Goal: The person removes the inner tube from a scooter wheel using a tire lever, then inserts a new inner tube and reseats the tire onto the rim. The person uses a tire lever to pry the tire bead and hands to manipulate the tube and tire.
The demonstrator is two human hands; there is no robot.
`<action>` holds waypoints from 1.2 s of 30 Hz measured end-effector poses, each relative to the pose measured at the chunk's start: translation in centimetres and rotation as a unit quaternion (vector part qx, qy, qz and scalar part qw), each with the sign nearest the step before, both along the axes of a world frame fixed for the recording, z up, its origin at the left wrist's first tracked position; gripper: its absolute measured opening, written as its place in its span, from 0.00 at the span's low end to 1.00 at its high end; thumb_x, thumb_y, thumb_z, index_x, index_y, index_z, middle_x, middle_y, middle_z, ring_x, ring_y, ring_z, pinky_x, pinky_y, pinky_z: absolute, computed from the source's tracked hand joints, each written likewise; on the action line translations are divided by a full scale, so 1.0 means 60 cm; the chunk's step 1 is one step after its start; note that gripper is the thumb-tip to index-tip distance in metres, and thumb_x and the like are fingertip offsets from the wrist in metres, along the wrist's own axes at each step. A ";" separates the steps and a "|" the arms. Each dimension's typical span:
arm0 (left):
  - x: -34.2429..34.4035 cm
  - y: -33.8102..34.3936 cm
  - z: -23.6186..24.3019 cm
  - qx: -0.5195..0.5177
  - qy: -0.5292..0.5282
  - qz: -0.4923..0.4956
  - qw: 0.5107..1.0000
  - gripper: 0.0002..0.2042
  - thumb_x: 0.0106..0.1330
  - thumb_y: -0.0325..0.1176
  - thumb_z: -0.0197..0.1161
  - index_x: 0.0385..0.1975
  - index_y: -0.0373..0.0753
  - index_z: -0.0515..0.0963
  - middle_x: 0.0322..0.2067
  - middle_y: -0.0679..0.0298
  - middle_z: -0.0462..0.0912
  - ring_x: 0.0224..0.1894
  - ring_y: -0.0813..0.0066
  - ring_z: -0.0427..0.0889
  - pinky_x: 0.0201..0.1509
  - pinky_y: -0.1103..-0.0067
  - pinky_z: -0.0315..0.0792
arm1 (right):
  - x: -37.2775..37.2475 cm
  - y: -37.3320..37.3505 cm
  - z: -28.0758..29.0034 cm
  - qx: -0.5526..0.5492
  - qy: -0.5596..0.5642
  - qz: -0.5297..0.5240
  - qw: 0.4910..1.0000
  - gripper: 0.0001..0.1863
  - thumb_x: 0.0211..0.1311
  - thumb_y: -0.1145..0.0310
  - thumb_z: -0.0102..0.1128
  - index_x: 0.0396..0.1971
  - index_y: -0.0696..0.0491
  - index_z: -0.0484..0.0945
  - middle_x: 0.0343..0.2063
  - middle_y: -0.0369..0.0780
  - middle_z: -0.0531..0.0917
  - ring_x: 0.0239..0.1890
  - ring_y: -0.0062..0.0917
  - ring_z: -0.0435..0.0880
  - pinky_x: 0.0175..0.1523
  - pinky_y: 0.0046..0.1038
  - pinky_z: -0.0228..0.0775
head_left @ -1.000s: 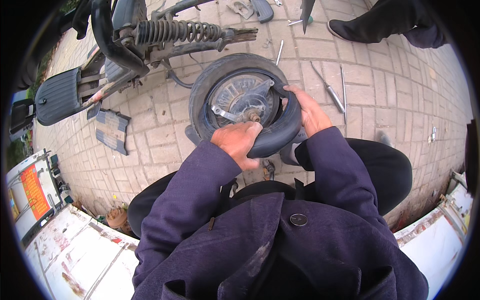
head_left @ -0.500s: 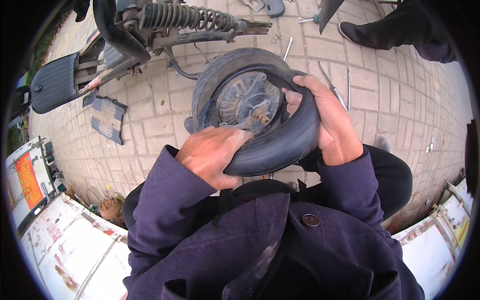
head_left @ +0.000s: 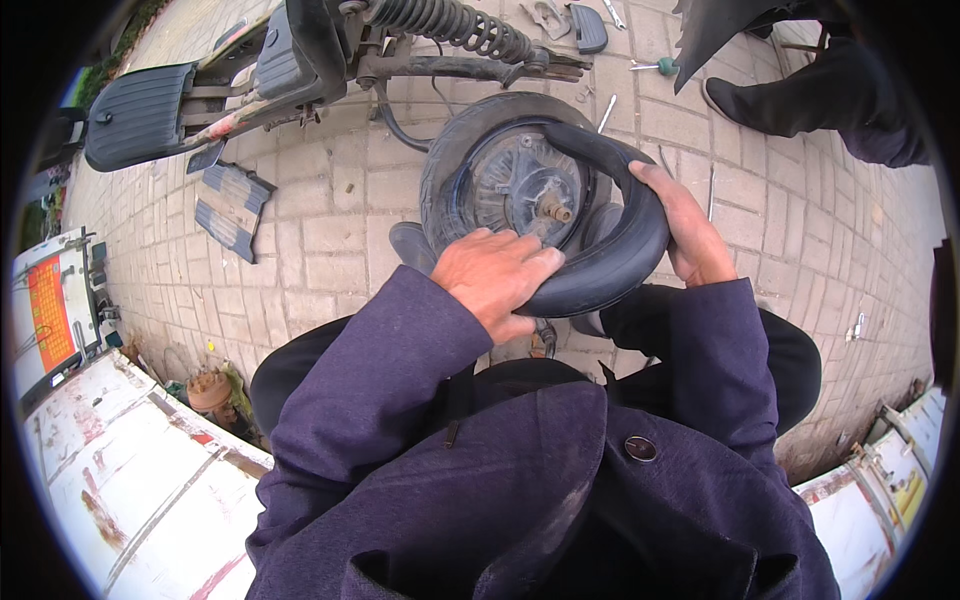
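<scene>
A small wheel stands in front of me, with a worn treaded tyre (head_left: 452,150) around a dusty hub motor (head_left: 505,190). The threaded axle end (head_left: 558,208) faces up toward me. A smooth black inner tube (head_left: 610,275) bulges out over the wheel's right and near sides. My left hand (head_left: 497,280) is wrapped over the tube's near-left part, its thumb on the side toward me. At the right, my right hand (head_left: 685,222) grips the tube, thumb on top and the other fingers hidden behind it.
A scooter frame with a spring shock absorber (head_left: 455,25) stands beyond the wheel. A screwdriver (head_left: 660,67), a wrench (head_left: 607,113) and a grey striped plate (head_left: 233,210) lie on the paving. Another person's shoe (head_left: 735,107) is at the far right.
My view has shifted, so the wheel sits further right in it. My right hand's fingers, partly visible inside the ring before, are now hidden behind the tube. Both hands keep hold.
</scene>
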State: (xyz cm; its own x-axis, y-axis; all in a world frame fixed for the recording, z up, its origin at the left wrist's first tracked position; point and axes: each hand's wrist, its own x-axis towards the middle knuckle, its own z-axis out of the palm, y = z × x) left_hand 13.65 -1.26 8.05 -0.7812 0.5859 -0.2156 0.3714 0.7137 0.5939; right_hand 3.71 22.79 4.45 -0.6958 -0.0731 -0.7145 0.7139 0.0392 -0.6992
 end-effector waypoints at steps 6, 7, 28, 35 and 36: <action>0.027 0.042 -0.044 -0.085 0.008 -0.107 0.991 0.31 0.48 0.33 0.77 0.55 0.41 0.75 0.42 0.60 0.78 0.49 0.59 0.80 0.52 0.65 0.73 | -0.041 0.066 -0.121 0.293 0.049 0.285 0.911 0.46 0.62 0.40 0.67 0.61 0.71 0.73 0.48 0.54 0.85 0.55 0.40 0.83 0.59 0.36 0.73; 0.031 0.047 -0.048 -0.092 0.024 -0.111 0.989 0.32 0.47 0.34 0.79 0.55 0.42 0.75 0.41 0.60 0.78 0.49 0.60 0.80 0.52 0.65 0.73 | -0.054 0.069 -0.134 0.147 -0.002 0.316 0.937 0.49 0.61 0.40 0.69 0.62 0.74 0.70 0.48 0.59 0.84 0.55 0.42 0.84 0.61 0.41 0.72; -0.092 -0.136 -0.216 -0.070 -0.004 0.418 0.906 0.49 0.64 0.64 0.66 0.72 0.27 0.60 0.65 0.36 0.69 0.67 0.40 0.71 0.72 0.60 0.65 | -0.078 -0.006 -0.193 0.214 0.236 0.301 0.899 0.24 0.56 0.65 0.66 0.49 0.67 0.80 0.34 0.50 0.87 0.36 0.34 0.85 0.46 0.34 0.76; -0.075 -0.126 -0.289 -0.079 -0.073 0.425 0.899 0.53 0.69 0.66 0.56 0.76 0.25 0.47 0.68 0.30 0.62 0.67 0.35 0.71 0.70 0.57 0.68 | -0.081 -0.041 -0.074 0.283 0.306 0.380 0.825 0.22 0.50 0.64 0.64 0.42 0.65 0.79 0.28 0.55 0.82 0.34 0.46 0.83 0.46 0.40 0.73; -0.078 -0.126 -0.285 -0.085 -0.094 0.425 0.897 0.53 0.68 0.66 0.56 0.76 0.25 0.47 0.68 0.31 0.61 0.67 0.35 0.71 0.70 0.57 0.68 | -0.077 -0.044 -0.060 0.295 0.320 0.389 0.812 0.21 0.50 0.64 0.63 0.41 0.64 0.79 0.28 0.56 0.82 0.34 0.48 0.83 0.45 0.41 0.73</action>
